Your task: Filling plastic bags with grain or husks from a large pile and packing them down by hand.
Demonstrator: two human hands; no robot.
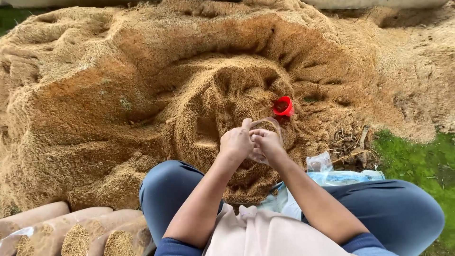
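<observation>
- Outdoors, on ground heaped with a big mound of tan husk-like sawdust (118,109), a person sits with blue-trousered knees apart, green grass (417,161) to the right of the mound.
- Nearest, left of the knees, filled clear bags (80,232) lie side by side, packed with the same tan material.
- Right of the lap, crumpled empty plastic bags (332,176) rest at the mound's foot.
- Both hands meet at the mound's near edge: the left hand (235,141) and right hand (266,142) are closed, pinching the mouth of a small clear bag (268,127) holding tan filling.
- If the grip slips, the filling could spill back.
- Just beyond, a red cup (283,106) sits dug into the mound, some tan material inside.
</observation>
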